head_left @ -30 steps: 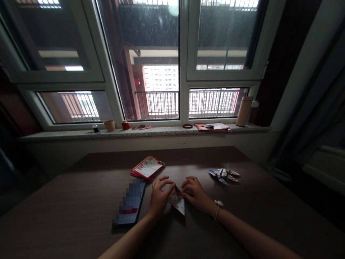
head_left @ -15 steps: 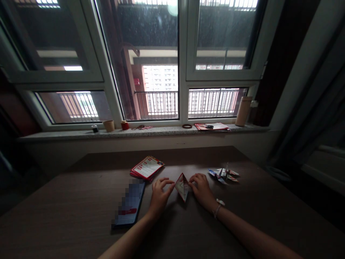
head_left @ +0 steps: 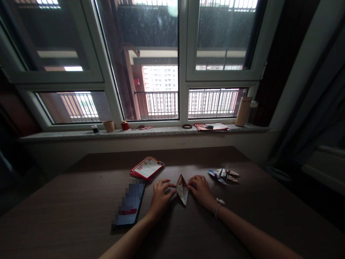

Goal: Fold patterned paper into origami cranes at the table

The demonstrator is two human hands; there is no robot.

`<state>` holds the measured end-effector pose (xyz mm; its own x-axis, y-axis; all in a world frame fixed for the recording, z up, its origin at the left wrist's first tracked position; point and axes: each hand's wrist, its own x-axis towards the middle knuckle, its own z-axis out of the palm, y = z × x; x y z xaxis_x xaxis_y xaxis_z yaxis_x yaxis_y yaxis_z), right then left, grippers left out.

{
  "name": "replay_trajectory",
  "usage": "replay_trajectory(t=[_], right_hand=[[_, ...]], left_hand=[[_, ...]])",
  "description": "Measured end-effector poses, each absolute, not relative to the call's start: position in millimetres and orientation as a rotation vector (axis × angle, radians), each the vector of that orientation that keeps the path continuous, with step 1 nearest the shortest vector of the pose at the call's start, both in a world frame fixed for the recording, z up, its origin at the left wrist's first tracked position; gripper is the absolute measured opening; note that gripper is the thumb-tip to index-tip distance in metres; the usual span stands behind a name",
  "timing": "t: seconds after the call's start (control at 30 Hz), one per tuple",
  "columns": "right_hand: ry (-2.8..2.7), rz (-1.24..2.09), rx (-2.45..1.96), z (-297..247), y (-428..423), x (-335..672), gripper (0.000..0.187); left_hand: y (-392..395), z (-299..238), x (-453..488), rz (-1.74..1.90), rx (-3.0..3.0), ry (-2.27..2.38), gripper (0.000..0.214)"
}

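A piece of folded paper, diamond-shaped with red edges and a printed pale face, stands between my hands on the dark table. My left hand pinches its left corner with thumb and fingers. At the opposite corner, my right hand grips the paper with its fingertips; a bracelet circles that wrist. Left of my left hand lies a phone, its screen partly blurred out. Several folded paper cranes sit to the right of my right hand.
A stack of red-edged printed cards lies behind the phone. Along the stone windowsill are a paper cup, a red spool, a dark ring, scissors on papers, and a tan bottle.
The folded paper has narrowed and shifted slightly toward me, its lower point now nearer. My left hand has moved a little to the right, and the right-hand fingers have lowered slightly.
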<state>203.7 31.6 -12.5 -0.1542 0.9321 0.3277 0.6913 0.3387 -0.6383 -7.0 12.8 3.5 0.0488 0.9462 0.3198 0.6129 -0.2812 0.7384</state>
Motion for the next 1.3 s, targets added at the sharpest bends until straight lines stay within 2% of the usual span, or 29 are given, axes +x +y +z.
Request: replay_trajectory(t=[0.73,1.3], right_hand=[[-2.08,0.476,-1.312,-8,29,202,0.007],[-2.097,0.437,-1.32,-8,27,201,0.006]], left_hand=[[20,-13,-3,1.085,2.026,1.622,0.032],[20,-17,0,1.014,2.135,1.686,0.032]])
